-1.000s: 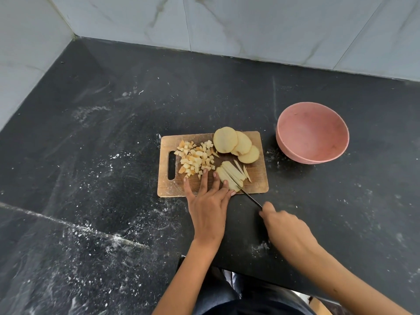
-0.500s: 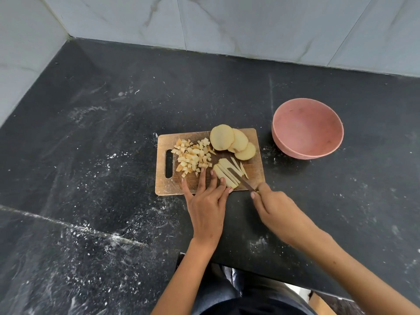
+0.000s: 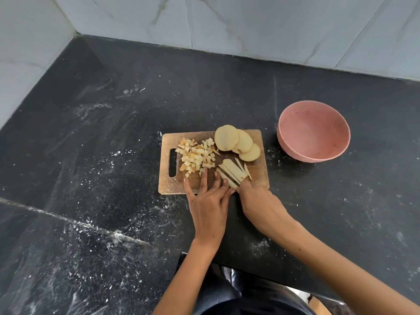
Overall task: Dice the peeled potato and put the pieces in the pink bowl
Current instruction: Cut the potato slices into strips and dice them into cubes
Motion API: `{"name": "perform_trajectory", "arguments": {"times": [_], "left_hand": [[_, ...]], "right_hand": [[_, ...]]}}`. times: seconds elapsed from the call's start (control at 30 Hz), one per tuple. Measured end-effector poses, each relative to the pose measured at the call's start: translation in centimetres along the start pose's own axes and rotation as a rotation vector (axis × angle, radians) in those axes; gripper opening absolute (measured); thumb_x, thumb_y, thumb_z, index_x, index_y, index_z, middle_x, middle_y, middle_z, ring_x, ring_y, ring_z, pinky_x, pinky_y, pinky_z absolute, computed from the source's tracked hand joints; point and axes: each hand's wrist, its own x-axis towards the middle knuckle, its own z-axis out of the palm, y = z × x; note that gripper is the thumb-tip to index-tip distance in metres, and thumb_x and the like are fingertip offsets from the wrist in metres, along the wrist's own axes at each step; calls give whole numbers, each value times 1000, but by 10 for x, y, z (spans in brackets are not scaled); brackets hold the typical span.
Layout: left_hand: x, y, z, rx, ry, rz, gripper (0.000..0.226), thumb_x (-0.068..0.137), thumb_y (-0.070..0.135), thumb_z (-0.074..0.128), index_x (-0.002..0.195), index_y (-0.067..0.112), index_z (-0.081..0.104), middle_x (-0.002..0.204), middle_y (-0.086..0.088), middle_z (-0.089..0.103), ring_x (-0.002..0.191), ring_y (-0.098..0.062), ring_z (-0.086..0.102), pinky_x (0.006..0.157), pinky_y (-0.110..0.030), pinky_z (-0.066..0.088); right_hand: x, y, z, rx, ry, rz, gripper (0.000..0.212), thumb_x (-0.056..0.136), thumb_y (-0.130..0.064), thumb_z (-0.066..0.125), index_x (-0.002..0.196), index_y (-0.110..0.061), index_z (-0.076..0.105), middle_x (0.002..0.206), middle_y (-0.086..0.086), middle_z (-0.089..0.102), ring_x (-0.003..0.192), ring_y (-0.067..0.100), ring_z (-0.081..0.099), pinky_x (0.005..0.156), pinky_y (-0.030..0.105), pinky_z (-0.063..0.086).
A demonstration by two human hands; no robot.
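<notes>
Left hand (image 3: 210,202): fingers spread flat on the strips, pinning them for the cut.
Right hand (image 3: 259,201): curled just right of them, as if round a knife handle; no blade shows, so I cannot tell.
Strips (image 3: 234,172): near right of the board (image 3: 166,185).
Cubes (image 3: 196,156): heaped left.
Slices (image 3: 236,142): waiting at the far edge.
Pink bowl (image 3: 293,148): right on the worktop (image 3: 113,133), nothing in it, handy for scooping.

A wooden cutting board (image 3: 256,176) is lying on the black bench (image 3: 113,144). At its 9 o'clock side potato dice (image 3: 196,156) are sitting; round slices (image 3: 236,142) at 1 o'clock. The left hand (image 3: 210,201) is pressing straight fingers beside the potato strips (image 3: 234,172), and the right hand (image 3: 259,201) is touching them. The pink bowl (image 3: 313,134) is standing at 3 o'clock.
</notes>
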Motion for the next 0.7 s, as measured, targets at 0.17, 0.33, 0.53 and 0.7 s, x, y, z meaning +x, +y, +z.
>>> {"name": "perform_trajectory", "arguments": {"times": [0.17,0.33,0.53,0.7], "left_hand": [[2,3,-1,74,-24,-15,16,87,27,67,99,20,74,114,0,68,130,-30,46,112,-59,13],[1,7,2,60,-18,-23,14,87,23,69,97,17,75,115,-4,68,131,-29,46,111,-62,13],[10,5,1,-10,38,-109,10,82,25,74,91,22,77,144,-10,45,144,-27,24,115,-55,-4],[22,7,1,-120,49,-243,2,78,26,77,78,24,77,155,-5,26,146,-17,5,115,-49,-12]], "right_hand": [[4,6,5,-57,-12,28,20,98,-8,32,118,-10,36,105,13,62,90,33,62,66,38,42],[-13,19,12,-107,-56,68,27,95,-5,35,121,-11,32,100,10,60,87,31,62,63,37,40],[0,12,8,-29,-20,38,17,96,-7,33,112,-11,36,101,13,61,88,34,62,64,37,39],[8,8,7,-29,17,2,17,97,-7,34,113,-9,37,100,13,63,86,33,62,61,37,39]]}}
